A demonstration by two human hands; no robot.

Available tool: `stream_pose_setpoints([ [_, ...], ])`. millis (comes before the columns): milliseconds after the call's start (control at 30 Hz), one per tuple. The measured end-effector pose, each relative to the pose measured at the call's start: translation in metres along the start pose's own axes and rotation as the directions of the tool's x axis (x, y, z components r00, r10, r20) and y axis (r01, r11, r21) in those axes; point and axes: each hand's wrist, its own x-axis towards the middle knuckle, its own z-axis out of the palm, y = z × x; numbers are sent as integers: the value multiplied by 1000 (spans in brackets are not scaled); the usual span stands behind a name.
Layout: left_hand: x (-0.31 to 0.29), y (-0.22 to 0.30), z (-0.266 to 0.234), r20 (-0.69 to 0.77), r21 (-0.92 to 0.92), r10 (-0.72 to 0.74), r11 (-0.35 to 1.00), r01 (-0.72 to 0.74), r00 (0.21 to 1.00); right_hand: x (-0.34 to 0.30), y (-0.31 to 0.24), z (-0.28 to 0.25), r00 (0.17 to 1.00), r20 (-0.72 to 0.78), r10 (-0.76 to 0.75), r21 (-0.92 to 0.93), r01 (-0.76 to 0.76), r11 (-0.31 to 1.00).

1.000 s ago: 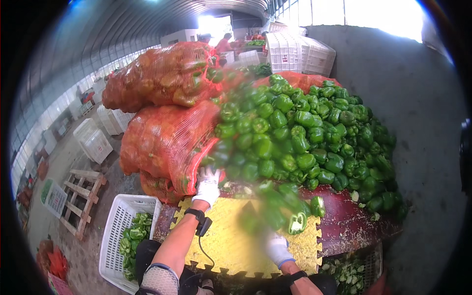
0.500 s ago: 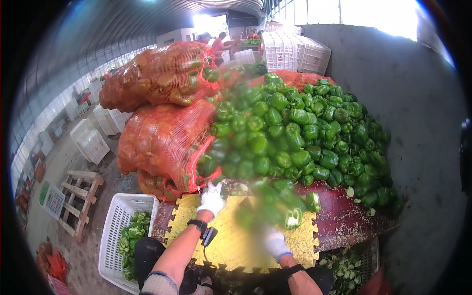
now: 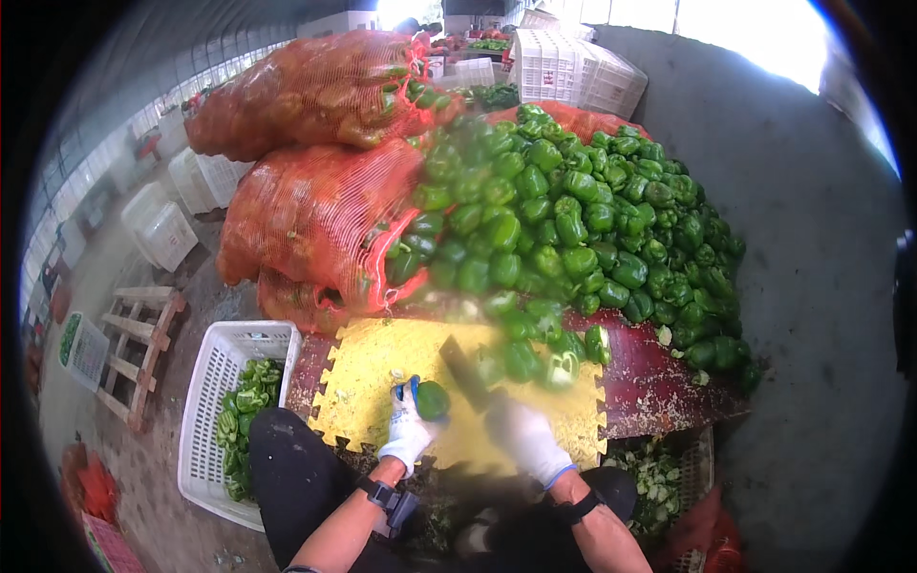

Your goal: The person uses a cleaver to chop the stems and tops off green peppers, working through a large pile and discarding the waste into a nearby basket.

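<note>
My gloved left hand (image 3: 409, 425) is closed round a green bell pepper (image 3: 433, 401) above the near part of a yellow foam mat (image 3: 368, 363). To its right, my gloved right hand (image 3: 521, 430) grips a knife (image 3: 465, 374), its dark broad blade pointing up and left toward the mat's far side. A blurred smear in the picture hides part of that hand and the knife handle. Several peppers lie on the mat's far right, among them one with its pale cut inside showing (image 3: 562, 370). Beyond them rises a large heap of green peppers (image 3: 630, 267).
Red mesh sacks (image 3: 306, 215) of peppers are stacked at the far left. A white crate (image 3: 191, 449) with cut peppers stands left of my leg; another crate (image 3: 702, 468) holds pale trimmings at lower right. A wooden pallet (image 3: 143, 329) lies farther left, and a grey wall (image 3: 793, 248) stands right.
My left hand has come back from beside the mesh sack toward me and now holds a pepper. The knife now shows in my right hand. The view has tilted downward.
</note>
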Motion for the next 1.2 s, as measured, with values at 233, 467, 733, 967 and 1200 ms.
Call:
stream_pose_setpoints([
  [233,-11,-8,-10,-32,-244,-36,969,27,999,-16,-22,-3,979,55,-195,-64,199,978],
  [467,-12,2,-12,-46,-180,-20,984,11,999,-16,-25,7,973,137,-185,-149,205,967],
  [733,-9,-2,-7,-78,-128,41,990,-51,996,7,-30,44,947,127,-294,-304,319,898],
  [967,7,-3,9,-9,-240,122,963,-120,993,17,21,82,989,2,-145,32,145,989],
  [1200,115,50,17,-50,6,458,889,-458,888,41,86,51,995,-78,-63,-26,61,998],
])
